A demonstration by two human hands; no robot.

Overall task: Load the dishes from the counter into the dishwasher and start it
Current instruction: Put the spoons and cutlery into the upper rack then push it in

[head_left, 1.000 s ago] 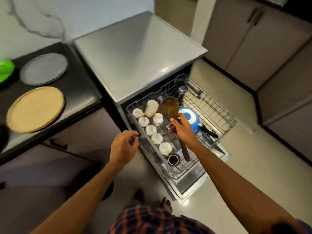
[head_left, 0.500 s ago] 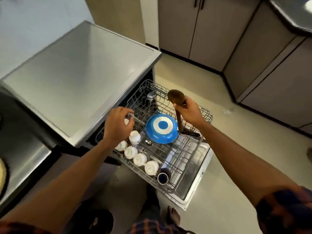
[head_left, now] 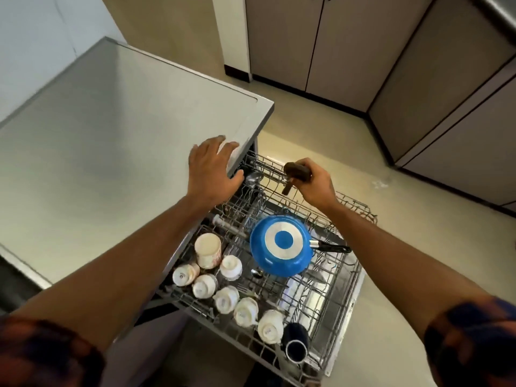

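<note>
wooden spoon (head_left: 297, 172) above pulled-out rack (head_left: 346, 277)

Two bare forearms, sleeves pushed up near the elbows. Left sleeve (head_left: 42, 356): plaid, dark navy with orange-red blocks. Right sleeve (head_left: 474, 342): same plaid, navy and orange. Left hand (head_left: 213, 174) and right hand (head_left: 317, 185) bare; no rings, watch or gloves visible.

Pan (head_left: 280, 245) blue w/ silver ring; cups (head_left: 230, 267) white; mug (head_left: 295, 342) navy; sleeves (head_left: 472, 339) orange-navy plaid.

Rack (head_left: 360, 212) holds seven white cups (head_left: 226, 298), one tall mug (head_left: 208, 250), one blue pan (head_left: 280, 244), one dark cup (head_left: 296, 342), one wooden spoon (head_left: 297, 171), one metal spoon (head_left: 253, 178).
</note>
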